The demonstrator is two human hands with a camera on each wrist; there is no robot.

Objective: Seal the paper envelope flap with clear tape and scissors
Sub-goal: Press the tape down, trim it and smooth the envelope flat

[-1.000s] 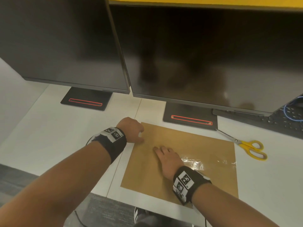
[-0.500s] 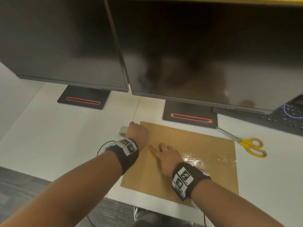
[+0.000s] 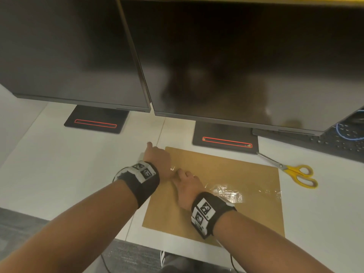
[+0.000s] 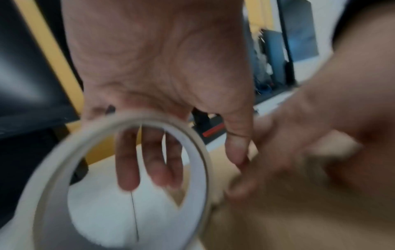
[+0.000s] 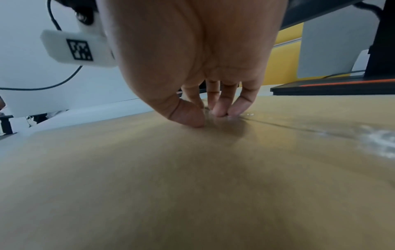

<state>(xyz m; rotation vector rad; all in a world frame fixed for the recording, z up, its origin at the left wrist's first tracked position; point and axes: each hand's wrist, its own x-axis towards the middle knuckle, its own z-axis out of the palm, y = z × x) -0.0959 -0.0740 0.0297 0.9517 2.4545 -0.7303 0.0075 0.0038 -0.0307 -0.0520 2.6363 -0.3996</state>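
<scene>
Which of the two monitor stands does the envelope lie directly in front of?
The right-hand monitor stand: the envelope lies just in front of it, near the scissors. The left stand has bare desk before it.

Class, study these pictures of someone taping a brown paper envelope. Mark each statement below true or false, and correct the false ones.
1. The yellow-handled scissors lie on the white desk, right of the brown paper envelope. True.
2. The right hand holds the scissors. False: its fingers press down on the envelope.
3. The left hand holds the roll of clear tape. True.
4. The envelope stands propped against a black monitor. False: it lies flat on the desk.
5. Shiny clear tape already lies across the envelope. True.
</scene>
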